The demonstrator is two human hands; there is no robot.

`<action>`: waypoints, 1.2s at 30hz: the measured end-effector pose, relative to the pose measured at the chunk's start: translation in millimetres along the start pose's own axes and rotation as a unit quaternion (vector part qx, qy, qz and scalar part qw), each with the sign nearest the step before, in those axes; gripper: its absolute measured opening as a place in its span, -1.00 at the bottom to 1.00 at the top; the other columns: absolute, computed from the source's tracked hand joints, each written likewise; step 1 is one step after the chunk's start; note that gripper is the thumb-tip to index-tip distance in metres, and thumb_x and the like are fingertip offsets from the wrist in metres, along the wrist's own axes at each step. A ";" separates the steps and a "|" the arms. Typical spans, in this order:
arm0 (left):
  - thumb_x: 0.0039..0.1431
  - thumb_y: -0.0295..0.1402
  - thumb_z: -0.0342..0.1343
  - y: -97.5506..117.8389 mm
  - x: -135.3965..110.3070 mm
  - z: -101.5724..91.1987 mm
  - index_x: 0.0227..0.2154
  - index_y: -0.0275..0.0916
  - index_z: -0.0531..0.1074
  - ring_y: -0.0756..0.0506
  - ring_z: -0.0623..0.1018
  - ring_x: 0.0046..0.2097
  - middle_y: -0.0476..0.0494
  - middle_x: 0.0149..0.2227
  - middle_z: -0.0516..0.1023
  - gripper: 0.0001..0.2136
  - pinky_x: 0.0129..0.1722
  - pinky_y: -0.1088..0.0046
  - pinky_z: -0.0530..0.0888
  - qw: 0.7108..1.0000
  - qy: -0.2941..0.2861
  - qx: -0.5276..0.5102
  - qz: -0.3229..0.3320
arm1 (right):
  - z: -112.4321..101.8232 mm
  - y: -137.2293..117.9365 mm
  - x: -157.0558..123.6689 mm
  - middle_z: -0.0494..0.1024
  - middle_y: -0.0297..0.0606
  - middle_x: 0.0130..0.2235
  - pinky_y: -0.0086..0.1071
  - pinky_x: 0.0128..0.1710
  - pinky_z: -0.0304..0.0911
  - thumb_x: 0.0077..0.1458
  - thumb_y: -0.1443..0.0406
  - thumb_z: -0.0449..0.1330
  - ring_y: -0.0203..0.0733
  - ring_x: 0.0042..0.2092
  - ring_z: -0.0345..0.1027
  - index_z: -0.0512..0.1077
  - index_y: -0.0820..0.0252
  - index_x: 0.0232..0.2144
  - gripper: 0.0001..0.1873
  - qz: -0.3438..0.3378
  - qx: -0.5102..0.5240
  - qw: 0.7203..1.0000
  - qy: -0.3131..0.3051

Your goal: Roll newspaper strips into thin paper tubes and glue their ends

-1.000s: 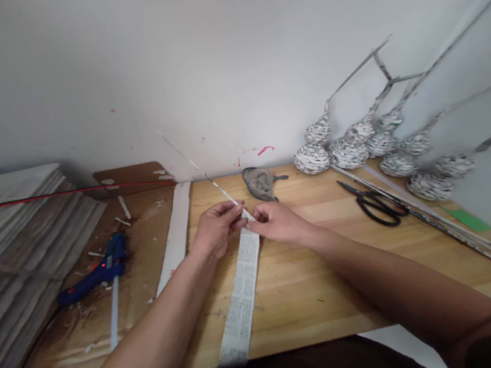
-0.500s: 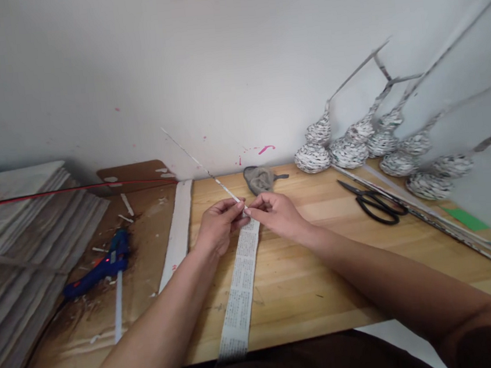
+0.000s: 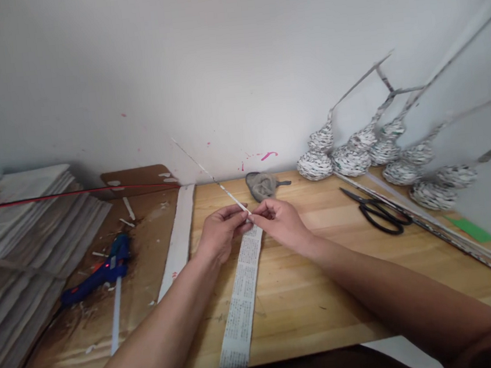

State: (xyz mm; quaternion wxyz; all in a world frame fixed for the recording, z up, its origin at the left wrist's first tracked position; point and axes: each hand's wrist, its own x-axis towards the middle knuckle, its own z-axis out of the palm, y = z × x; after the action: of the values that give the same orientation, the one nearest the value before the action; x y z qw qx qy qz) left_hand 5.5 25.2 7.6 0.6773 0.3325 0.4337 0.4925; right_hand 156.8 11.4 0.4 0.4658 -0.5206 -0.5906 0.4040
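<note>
A long newspaper strip (image 3: pixel 241 301) runs from the table's front edge up to my fingers, and its upper end is rolled into a thin paper tube (image 3: pixel 214 179) that slants up to the left. My left hand (image 3: pixel 223 232) pinches the tube where it meets the flat strip. Right beside it, my right hand (image 3: pixel 281 222) pinches the strip's rolled edge between thumb and fingers. Both hands are close together just above the wooden table (image 3: pixel 301 295). The fingertips partly hide the point where the paper rolls up.
Black scissors (image 3: pixel 380 212) and long paper rods (image 3: pixel 457 241) lie to the right. Several woven paper gourds (image 3: pixel 314 165) stand by the wall. A grey cloth pouch (image 3: pixel 263 185) lies behind my hands. At left are a blue glue gun (image 3: pixel 101 272), cardboard (image 3: pixel 140 230) and stacked paper (image 3: pixel 37 252).
My hands still pinch the paper at the rolled end. The whole view has shifted slightly, with things appearing a little lower. The tube's tip appears slightly lower and further right.
</note>
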 end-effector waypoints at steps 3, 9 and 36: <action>-0.15 -0.56 0.35 0.4 -0.2 0.4 -0.31 -0.42 0.55 -0.03 0.60 -0.36 -0.19 -0.39 0.60 -0.75 -0.31 0.49 0.59 1.000 0.004 -0.004 -0.001 | 1.3 1.2 0.0 0.55 -0.27 -0.43 -0.40 -0.40 0.29 -0.01 0.21 0.27 -0.26 -0.41 0.39 0.44 0.22 -0.44 -0.82 -0.011 0.012 1.000 0.008; -0.11 -0.56 0.33 1.8 0.1 0.0 -0.29 -0.41 0.55 -0.01 0.60 -0.38 -0.17 -0.41 0.60 -0.75 -0.34 0.53 0.58 1.000 0.008 0.003 0.002 | 3.6 3.6 -0.9 0.57 -0.25 -0.40 -0.39 -0.37 0.31 -0.03 0.22 0.29 -0.26 -0.39 0.41 0.48 0.24 -0.41 -0.82 -0.003 0.031 0.999 0.012; -0.22 -0.40 0.41 -1.8 -0.4 3.2 -0.45 -0.41 0.59 0.00 0.55 -0.39 -0.16 -0.40 0.59 -0.77 -0.41 0.55 0.57 0.998 0.014 0.057 -0.028 | 4.6 2.7 -1.8 0.54 -0.31 -0.48 -0.46 -0.47 0.27 0.02 0.26 0.21 -0.30 -0.46 0.39 0.47 0.22 -0.43 -0.88 -0.051 -0.035 0.996 0.057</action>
State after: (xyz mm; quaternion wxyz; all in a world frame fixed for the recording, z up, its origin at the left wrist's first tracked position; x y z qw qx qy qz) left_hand 9.0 24.2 7.4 0.6646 0.3515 0.4795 0.4525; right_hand 153.0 10.0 -3.6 0.4999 -0.5283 -0.6027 0.3283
